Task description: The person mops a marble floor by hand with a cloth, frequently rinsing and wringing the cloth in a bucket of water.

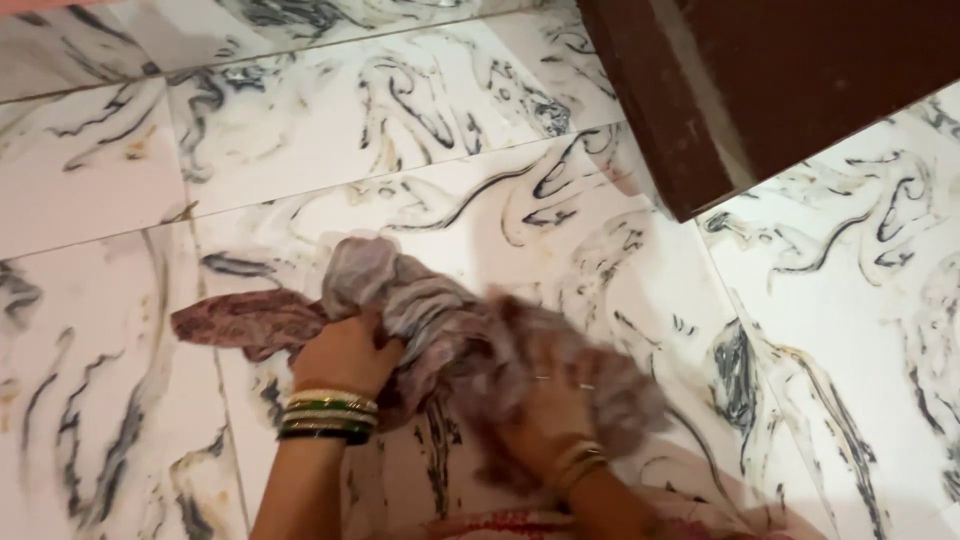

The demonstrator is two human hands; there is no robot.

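A crumpled, faded pinkish-grey cloth (420, 300) lies bunched on the marble-patterned tile floor (300, 130). My left hand (345, 355), with several green and gold bangles at the wrist, grips the cloth's left part, and a loose end trails off to the left. My right hand (545, 400), blurred by motion and also wearing bangles, presses on the cloth's right part; the fabric blurs around it.
A dark brown wooden panel (770, 80), like a door or a furniture edge, juts in at the top right and meets the floor. White tiles with black swirls spread all around. A bit of red patterned clothing (500, 525) shows at the bottom edge.
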